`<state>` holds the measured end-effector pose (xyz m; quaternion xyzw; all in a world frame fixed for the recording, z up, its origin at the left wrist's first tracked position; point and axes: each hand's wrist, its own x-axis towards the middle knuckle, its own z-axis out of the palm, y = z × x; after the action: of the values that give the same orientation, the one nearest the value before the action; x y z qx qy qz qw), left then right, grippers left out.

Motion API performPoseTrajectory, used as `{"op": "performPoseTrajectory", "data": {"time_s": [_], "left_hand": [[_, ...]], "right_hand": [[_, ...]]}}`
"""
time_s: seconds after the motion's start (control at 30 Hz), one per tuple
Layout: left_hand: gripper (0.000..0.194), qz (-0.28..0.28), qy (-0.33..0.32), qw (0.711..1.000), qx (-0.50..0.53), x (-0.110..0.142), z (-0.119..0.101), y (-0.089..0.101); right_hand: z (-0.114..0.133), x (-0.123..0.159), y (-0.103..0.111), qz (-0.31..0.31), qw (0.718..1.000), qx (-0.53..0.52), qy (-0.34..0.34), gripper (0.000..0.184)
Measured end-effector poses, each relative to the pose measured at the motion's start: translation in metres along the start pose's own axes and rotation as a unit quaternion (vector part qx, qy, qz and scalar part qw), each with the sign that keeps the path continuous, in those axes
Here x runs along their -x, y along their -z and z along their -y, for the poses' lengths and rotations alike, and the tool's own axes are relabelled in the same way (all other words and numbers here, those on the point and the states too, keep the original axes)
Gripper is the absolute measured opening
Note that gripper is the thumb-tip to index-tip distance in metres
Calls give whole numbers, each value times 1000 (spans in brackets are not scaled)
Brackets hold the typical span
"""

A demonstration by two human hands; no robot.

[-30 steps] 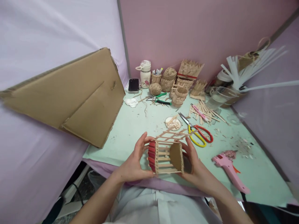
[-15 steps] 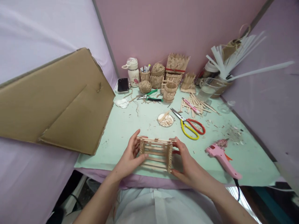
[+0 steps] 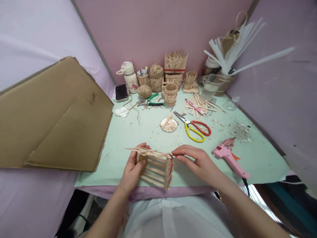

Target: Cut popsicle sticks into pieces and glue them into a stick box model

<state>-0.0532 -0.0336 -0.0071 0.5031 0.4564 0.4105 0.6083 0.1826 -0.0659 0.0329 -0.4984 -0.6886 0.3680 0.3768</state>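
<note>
A small house built of craft sticks sits low over the front edge of the pale green mat, with red sticks along its right side. My left hand wraps around its left end, fingers curled over the top. My right hand reaches in from the right, its fingertips pinched together at the house's upper right corner, touching the stick lattice on top.
A large cardboard sheet leans at the left. Red-and-yellow scissors, a pink glue gun, a round dish of stick bits, loose sticks, green pliers, twine and stick-built pots stand further back.
The stick house has turned and shifted left and lower. My right hand has come off its side and now pinches at its top right corner. The view has swung to the right.
</note>
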Motion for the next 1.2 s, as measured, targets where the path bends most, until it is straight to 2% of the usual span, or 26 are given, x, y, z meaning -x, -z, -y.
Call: {"op": "performPoseTrajectory", "data": {"time_s": [0.3, 0.53, 0.8, 1.03, 1.2], "left_hand": [[47, -1, 12, 1000, 27, -1, 4, 1], [48, -5, 14, 998, 54, -1, 4, 0], [46, -1, -24, 1000, 11, 0, 3, -1], [51, 57, -43, 995, -75, -3, -8, 6], [39, 89, -22, 995, -38, -20, -21, 6]], "right_hand": [[5, -7, -6, -23, 998, 15, 50, 18], [5, -6, -7, -23, 998, 35, 52, 20], [3, -7, -8, -27, 999, 20, 40, 20], [-6, -5, -9, -39, 998, 41, 9, 20], [-9, -7, -10, -32, 998, 51, -12, 19]]}}
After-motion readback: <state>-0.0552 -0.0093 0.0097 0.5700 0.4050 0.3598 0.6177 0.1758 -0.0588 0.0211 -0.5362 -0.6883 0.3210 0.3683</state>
